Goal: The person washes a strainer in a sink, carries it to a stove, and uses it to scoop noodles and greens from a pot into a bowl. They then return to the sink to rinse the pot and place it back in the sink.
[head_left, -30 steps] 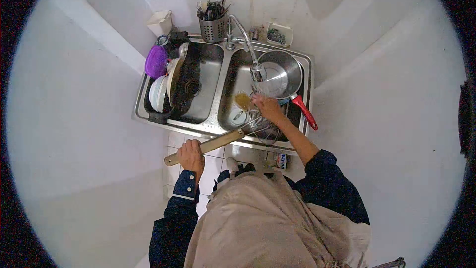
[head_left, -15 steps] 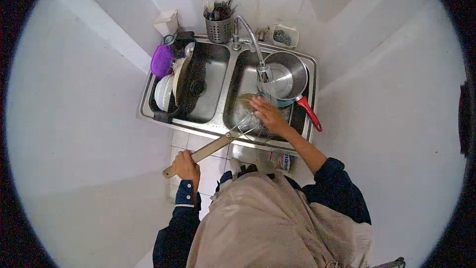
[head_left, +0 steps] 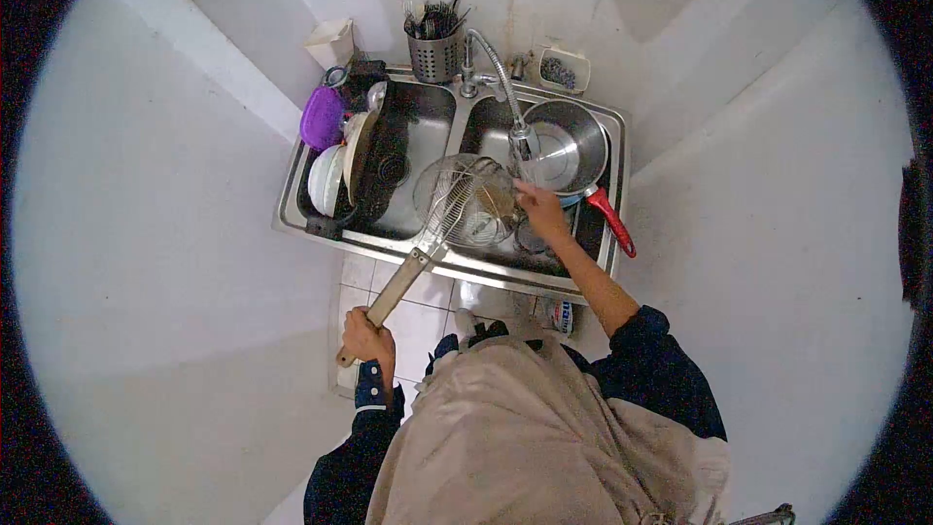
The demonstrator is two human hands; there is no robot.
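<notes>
My left hand (head_left: 369, 334) is wrapped round the flat wooden handle of a wire strainer (head_left: 463, 202). The round mesh head lies over the divider and the right basin of the steel sink. At the right rim of the mesh is my right hand (head_left: 544, 210), its fingers bent toward the wire; whether they pinch it or anything else is too small to tell. The faucet (head_left: 522, 141) has its flexible neck curved down just above my right hand. A steel pot (head_left: 573, 151) with a red handle sits in the right basin, beyond my right hand.
White bowls (head_left: 324, 181) and a purple container (head_left: 322, 118) stand in the left basin's rack. Behind the sink (head_left: 510, 282) are a utensil holder (head_left: 433, 54) and a small white tub (head_left: 564, 71). Walls stand close on both sides. A bottle (head_left: 561, 316) is below the sink.
The strainer head has swung left and turned, so its mesh now shows broadly over the divider. My left hand has moved slightly down, and my right hand slightly right.
</notes>
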